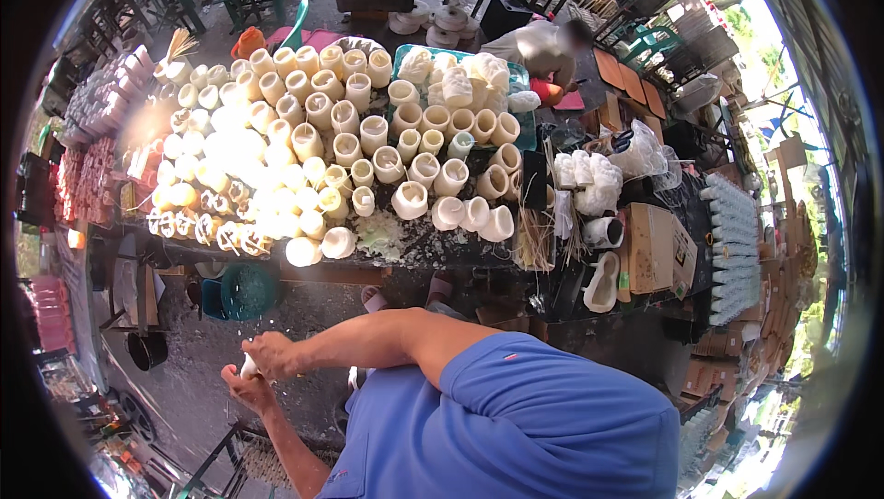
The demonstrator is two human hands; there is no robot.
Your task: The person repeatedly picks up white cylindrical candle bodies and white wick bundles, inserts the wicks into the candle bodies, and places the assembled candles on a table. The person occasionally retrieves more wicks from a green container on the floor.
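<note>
As you reach leftward, left hand [250, 392] and right hand [273, 355] grip a small white piece [249, 366]. Beyond sit hollow cream cylinders [410, 201]

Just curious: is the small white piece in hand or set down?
In hand: the white piece shows between the right hand and left hand, away from the table.

Near left, bare right hand [273, 354] and bare left hand [250, 390] pinch small white piece [248, 366]; beyond, round teal plastic tub [250, 291]. Farther, cream hollow cylinders [410, 206] crowd dark table [428, 250].
</note>
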